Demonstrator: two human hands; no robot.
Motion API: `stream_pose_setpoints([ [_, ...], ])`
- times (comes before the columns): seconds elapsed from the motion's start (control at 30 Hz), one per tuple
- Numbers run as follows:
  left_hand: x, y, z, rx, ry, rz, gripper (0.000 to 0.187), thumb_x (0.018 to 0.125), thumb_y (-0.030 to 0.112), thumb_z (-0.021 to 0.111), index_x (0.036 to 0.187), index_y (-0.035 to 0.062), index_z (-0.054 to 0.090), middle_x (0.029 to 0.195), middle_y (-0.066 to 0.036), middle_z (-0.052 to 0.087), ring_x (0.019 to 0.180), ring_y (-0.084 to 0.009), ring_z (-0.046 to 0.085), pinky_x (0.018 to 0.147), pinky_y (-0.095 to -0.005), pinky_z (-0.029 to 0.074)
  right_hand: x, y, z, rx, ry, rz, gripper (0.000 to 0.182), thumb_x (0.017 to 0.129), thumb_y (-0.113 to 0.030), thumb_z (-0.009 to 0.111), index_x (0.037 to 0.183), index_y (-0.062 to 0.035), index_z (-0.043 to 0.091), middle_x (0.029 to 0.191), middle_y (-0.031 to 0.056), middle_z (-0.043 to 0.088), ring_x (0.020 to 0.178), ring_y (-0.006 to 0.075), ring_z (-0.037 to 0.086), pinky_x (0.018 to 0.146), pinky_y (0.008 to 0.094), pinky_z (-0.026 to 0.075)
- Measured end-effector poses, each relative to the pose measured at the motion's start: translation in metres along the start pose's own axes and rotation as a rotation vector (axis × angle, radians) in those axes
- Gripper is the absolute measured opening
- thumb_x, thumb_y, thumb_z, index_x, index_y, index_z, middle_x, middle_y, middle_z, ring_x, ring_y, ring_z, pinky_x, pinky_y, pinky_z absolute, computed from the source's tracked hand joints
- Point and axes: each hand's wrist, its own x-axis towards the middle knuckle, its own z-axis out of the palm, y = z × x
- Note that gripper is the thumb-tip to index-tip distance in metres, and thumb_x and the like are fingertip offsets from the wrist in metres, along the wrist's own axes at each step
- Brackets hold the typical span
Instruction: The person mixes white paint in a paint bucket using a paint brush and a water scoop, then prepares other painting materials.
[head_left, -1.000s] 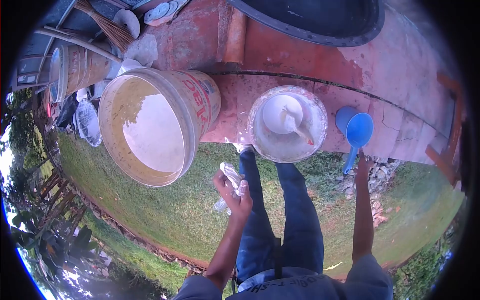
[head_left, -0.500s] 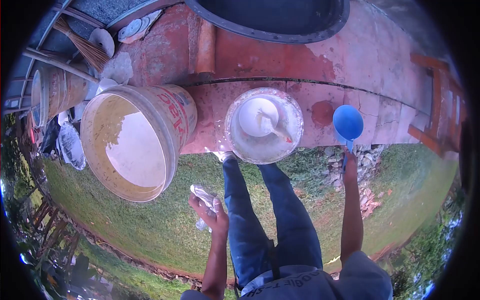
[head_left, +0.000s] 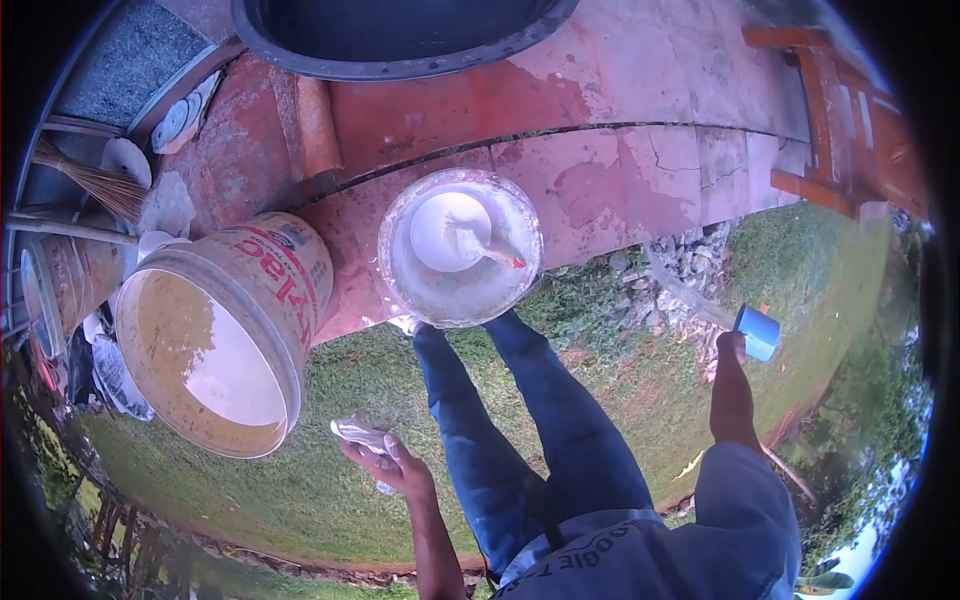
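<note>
My right hand [head_left: 731,348] grips the handle of a blue dipper [head_left: 760,332], held out to the right over the grass and tipped on its side. A streak of liquid [head_left: 688,288] flies from it towards a heap of rubble [head_left: 672,262]. In my left hand [head_left: 392,465] is a crumpled white cloth [head_left: 362,434], fingers closed round it and whitened. Before my legs stands a white-smeared bucket [head_left: 392,285]; a round white container [head_left: 436,248] and a brush [head_left: 478,240] sit in it.
A large bucket [head_left: 285,270] with whitish liquid stands at the left. A wide black basin [head_left: 400,70] rests on the worn red ledge [head_left: 450,115]. A stick broom [head_left: 95,180] lies far left. An orange-brown wooden frame [head_left: 825,130] stands at the right.
My right hand has swung the dipper outwards to the right and tipped it; liquid now streams out. The view has shifted right, and my left hand still holds the cloth.
</note>
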Motion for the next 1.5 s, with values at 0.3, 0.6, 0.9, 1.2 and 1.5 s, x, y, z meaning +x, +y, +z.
stream_pose_setpoints([
  [0.3, -0.004, 0.002, -0.001, 0.073, 0.007, 0.092, 0.071, 0.091, 0.038, 0.054, 0.138, -0.0065, 0.022, 0.118, -0.017, 0.042, 0.099, -0.0221, 0.047, 0.085, -0.0376, 0.041, 0.02, 0.084, 0.03, -0.279, 0.346, 0.014, 0.06, 0.093, -0.028, 0.053, 0.139, 0.0004, 0.029, 0.109, 0.0155, 0.055, 0.086, 0.0317, 0.066, 0.065, 0.0461, 0.058],
  [0.6, -0.018, 0.051, -0.04, 0.103, -0.001, 0.19, 0.064, 0.093, 0.039, 0.052, 0.134, -0.005, 0.031, 0.112, -0.012, 0.043, 0.095, -0.0182, 0.048, 0.083, -0.0345, 0.041, -0.039, -0.068, 0.016, 0.571, 0.246, -0.608, 0.038, 0.083, -0.015, 0.053, 0.114, 0.006, 0.045, 0.103, 0.028, 0.057, 0.099, 0.0421, 0.059, 0.082, 0.0499, 0.048],
  [0.9, -0.069, 0.112, -0.152, -0.036, 0.385, 0.045, 0.045, 0.093, 0.018, 0.054, 0.129, -0.0031, 0.038, 0.122, -0.012, 0.04, 0.11, -0.0216, 0.044, 0.098, -0.0344, 0.033, -0.336, -0.284, -0.271, 1.292, -0.122, -1.449, 0.06, 0.093, -0.023, 0.059, 0.143, -0.0043, 0.032, 0.13, 0.0243, 0.053, 0.121, 0.0348, 0.051, 0.098, 0.042, 0.04],
  [1.2, -0.114, 0.103, -0.263, -0.216, 0.759, -0.075, 0.042, 0.091, 0.013, 0.06, 0.125, 0.0022, 0.039, 0.113, -0.01, 0.047, 0.106, -0.0195, 0.047, 0.096, -0.0327, 0.037, -0.501, -0.285, -0.393, 0.844, 0.214, -1.471, 0.053, 0.086, -0.024, 0.065, 0.131, -0.0044, 0.047, 0.12, 0.0221, 0.057, 0.11, 0.0394, 0.056, 0.092, 0.0487, 0.044],
  [1.5, -0.055, 0.084, -0.401, -0.513, 0.803, -0.2, 0.036, 0.099, 0.025, 0.047, 0.127, 0.0019, 0.046, 0.118, -0.01, 0.055, 0.112, -0.0186, 0.048, 0.1, -0.0342, 0.035, -0.588, -0.146, -0.225, 1.175, 0.014, -1.796, 0.04, 0.084, -0.014, 0.067, 0.12, 0.0002, 0.056, 0.119, 0.02, 0.057, 0.116, 0.035, 0.049, 0.102, 0.0438, 0.036],
])
